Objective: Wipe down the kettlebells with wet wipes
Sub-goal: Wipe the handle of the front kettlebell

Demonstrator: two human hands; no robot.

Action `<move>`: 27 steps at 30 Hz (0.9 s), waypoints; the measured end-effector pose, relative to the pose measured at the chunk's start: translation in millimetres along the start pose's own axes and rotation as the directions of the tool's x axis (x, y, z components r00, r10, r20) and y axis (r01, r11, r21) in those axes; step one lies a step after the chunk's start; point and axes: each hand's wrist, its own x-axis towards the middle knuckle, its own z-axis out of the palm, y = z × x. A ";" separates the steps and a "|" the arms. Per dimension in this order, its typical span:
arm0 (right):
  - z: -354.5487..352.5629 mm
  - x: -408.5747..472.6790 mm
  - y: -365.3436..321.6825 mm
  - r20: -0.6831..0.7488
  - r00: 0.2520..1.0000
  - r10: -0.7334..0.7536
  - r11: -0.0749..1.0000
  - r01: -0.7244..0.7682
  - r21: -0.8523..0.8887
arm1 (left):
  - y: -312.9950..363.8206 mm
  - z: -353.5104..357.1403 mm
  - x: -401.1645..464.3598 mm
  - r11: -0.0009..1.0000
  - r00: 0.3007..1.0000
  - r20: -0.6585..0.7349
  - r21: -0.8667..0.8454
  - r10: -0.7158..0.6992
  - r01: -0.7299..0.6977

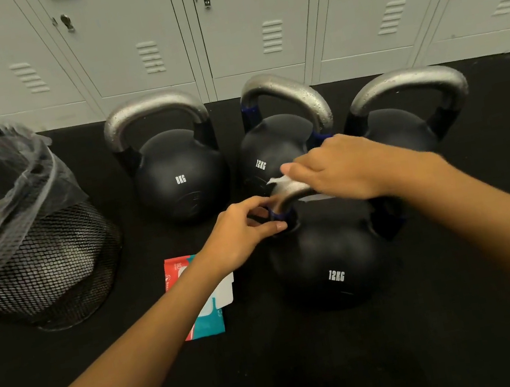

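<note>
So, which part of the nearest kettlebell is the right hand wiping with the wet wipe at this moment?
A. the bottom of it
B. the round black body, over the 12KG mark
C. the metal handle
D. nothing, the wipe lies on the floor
C: the right hand presses the white wet wipe over the top of the silver handle of the nearest kettlebell, while the left hand holds the handle's base.
</note>
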 end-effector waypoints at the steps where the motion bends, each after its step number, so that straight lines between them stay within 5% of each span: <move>1: -4.4 -5.2 8.9 0.074 0.997 0.036 0.995 -0.042 0.087 | 0.4 -0.2 0.1 1.000 1.000 0.000 -0.009 0.001 -0.001; 4: -2.1 -25.7 37.3 0.113 0.989 0.091 0.924 -0.126 0.360 | 1.0 -2.2 1.1 1.000 1.000 0.011 -0.017 -0.009 0.009; 9: 33.6 -58.1 70.0 -0.064 0.985 0.157 0.756 -0.078 0.650 | 3.0 -7.3 4.1 1.000 0.999 0.049 0.002 -0.021 0.021; 13: 66.8 -74.2 59.0 -0.192 0.936 0.296 0.357 0.078 0.931 | 5.8 -11.4 6.9 0.999 0.996 0.084 0.049 -0.020 0.016; 17: 107.0 -79.0 52.6 -0.233 0.875 0.424 0.180 0.171 0.969 | 13.2 -19.2 10.6 0.995 0.987 0.158 0.101 -0.015 -0.001; 19: 114.8 -82.7 51.6 -0.224 0.827 0.516 0.202 0.137 0.970 | 18.1 -22.9 12.4 0.992 0.978 0.207 0.126 0.004 -0.031; 22: 99.2 -87.6 40.3 -0.337 0.757 0.560 0.384 0.124 0.915 | 24.3 -31.3 13.7 0.971 0.952 0.305 0.231 -0.005 -0.069; 27: 71.2 -76.0 28.8 -0.511 0.800 0.314 0.789 0.080 0.610 | 40.2 -50.0 18.0 0.853 0.903 0.430 0.465 0.014 -0.235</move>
